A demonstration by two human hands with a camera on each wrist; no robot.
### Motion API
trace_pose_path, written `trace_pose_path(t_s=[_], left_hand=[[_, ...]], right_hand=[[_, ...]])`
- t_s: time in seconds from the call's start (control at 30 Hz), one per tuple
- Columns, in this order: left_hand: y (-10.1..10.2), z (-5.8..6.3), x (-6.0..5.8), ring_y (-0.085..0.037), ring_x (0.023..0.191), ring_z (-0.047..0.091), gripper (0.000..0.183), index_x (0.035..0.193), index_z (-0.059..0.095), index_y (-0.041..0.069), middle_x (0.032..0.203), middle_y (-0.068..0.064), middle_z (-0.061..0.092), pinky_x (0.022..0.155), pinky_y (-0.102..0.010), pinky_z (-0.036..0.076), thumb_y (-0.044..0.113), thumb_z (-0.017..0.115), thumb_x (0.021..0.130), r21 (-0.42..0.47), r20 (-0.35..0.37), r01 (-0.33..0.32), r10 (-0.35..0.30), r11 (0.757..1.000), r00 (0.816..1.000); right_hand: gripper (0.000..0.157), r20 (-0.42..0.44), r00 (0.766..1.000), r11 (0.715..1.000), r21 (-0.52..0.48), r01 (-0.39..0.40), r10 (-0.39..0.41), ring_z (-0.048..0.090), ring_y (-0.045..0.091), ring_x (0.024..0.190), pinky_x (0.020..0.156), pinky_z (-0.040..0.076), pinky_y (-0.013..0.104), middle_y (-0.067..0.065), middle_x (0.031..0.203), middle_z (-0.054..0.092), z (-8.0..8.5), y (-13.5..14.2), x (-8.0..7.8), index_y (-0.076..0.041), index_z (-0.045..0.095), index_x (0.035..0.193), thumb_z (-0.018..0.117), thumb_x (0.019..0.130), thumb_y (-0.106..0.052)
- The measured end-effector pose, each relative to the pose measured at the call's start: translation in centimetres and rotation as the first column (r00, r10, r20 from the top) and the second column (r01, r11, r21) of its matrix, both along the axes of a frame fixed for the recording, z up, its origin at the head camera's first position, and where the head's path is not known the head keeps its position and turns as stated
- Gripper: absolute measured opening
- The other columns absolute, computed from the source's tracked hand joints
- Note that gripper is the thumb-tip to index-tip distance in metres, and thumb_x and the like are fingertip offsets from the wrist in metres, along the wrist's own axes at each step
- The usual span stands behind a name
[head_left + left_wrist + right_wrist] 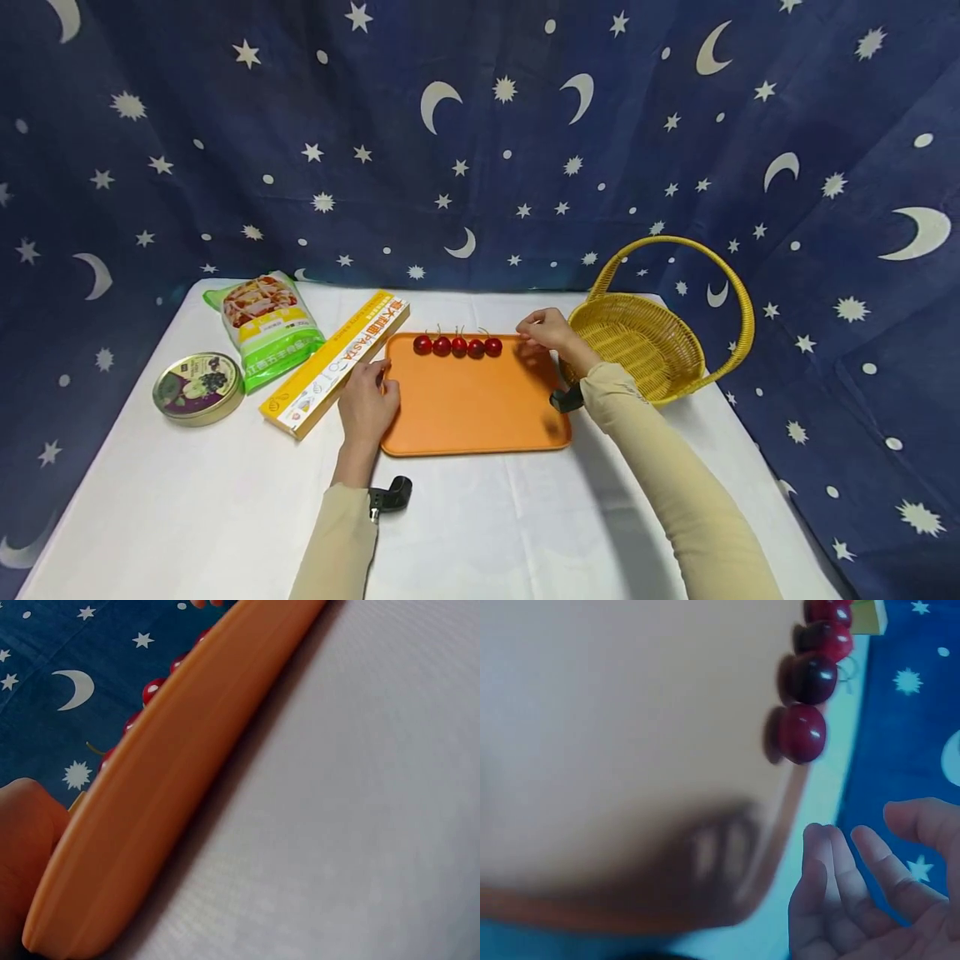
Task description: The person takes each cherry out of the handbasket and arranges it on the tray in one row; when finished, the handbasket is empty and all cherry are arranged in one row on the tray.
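Note:
An orange tray (472, 408) lies on the white cloth, with several red cherries (458, 347) in a row along its far edge, stems pointing away. My left hand (367, 404) holds the tray's left rim, thumb over the inside; in the left wrist view the tray's side hides much of that hand (26, 847). Above the tray's far right corner is my right hand (551, 329). Its fingers are loosely bent and hold nothing, as the right wrist view shows the hand (877, 892) apart from the nearest cherry (802, 733).
A yellow wicker basket (693, 354) with a tall handle stands right of the tray. To the left lie a yellow-and-white pasta box (337, 362), a green food bag (270, 329) and a round tin (198, 387). A dark star-patterned cloth (480, 167) hangs behind.

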State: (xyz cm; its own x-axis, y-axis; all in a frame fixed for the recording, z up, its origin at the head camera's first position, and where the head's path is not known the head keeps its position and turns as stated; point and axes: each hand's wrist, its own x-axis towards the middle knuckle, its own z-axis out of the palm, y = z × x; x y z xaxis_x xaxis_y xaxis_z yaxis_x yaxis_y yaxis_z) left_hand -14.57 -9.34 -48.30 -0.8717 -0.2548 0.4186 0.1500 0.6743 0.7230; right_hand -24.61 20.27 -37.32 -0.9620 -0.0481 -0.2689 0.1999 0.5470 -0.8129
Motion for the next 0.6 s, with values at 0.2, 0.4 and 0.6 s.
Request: trace_pose_path(t_s=[0.2, 0.4, 0.6], left_hand=[[-0.1, -0.2, -0.2, -0.038, 0.075, 0.059, 0.034, 0.111, 0.072, -0.001, 0.093, -0.019, 0.063, 0.062, -0.050, 0.045, 0.007, 0.062, 0.080, -0.008, -0.006, -0.003, 0.003, 1.000, 1.000], [0.0, -0.2, 0.0, -0.038, 0.074, 0.059, 0.034, 0.111, 0.072, -0.001, 0.093, -0.020, 0.063, 0.061, -0.051, 0.045, 0.006, 0.062, 0.079, -0.012, -0.010, -0.001, 0.000, 1.000, 1.000], [0.2, -0.3, 0.1, -0.039, 0.074, 0.058, 0.033, 0.110, 0.072, -0.002, 0.091, -0.020, 0.062, 0.061, -0.050, 0.044, 0.005, 0.063, 0.079, -0.013, -0.029, -0.002, 0.002, 1.000, 1.000]], right_hand=[[0.031, -0.056, 0.995, 0.997, 0.001, -0.077, 0.077, 0.066, 0.012, 0.066, 0.058, 0.051, 0.022, 0.010, 0.083, 0.070, 2.3, 1.9, 0.1, 0.013, 0.062, 0.115, 0.060, 0.093, -0.009], [0.032, -0.063, 0.995, 0.997, 0.034, -0.071, 0.073, 0.070, 0.020, 0.084, 0.080, 0.055, 0.039, 0.022, 0.107, 0.068, 4.2, 5.6, 0.5, 0.009, 0.061, 0.120, 0.056, 0.099, -0.014], [0.038, 0.022, 0.993, 0.988, 0.097, -0.119, 0.118, 0.069, 0.019, 0.090, 0.079, 0.055, 0.032, 0.022, 0.114, 0.066, 4.8, 9.8, 1.0, 0.010, 0.058, 0.126, 0.055, 0.100, -0.017]])
